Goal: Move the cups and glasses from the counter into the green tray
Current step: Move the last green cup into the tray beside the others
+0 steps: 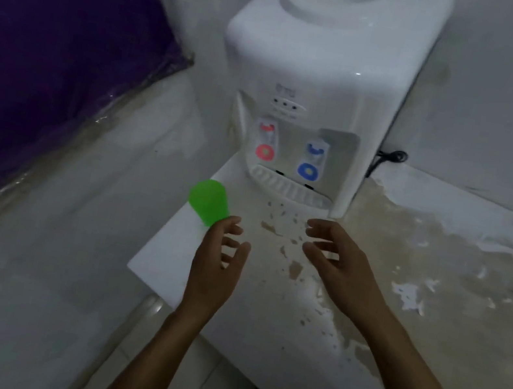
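Observation:
A bright green plastic cup stands upside down near the left edge of the white counter, in front of the water dispenser. My left hand hovers just right of and below the cup, fingers apart, its fingertips close to the cup's rim; whether they touch is unclear. My right hand is over the stained middle of the counter, fingers curled loosely and empty. No green tray is in view.
A white water dispenser with red and blue taps stands at the back of the counter, its black cord trailing right. The counter's surface is stained brown. A purple curtain hangs at left; the floor lies below the counter's left edge.

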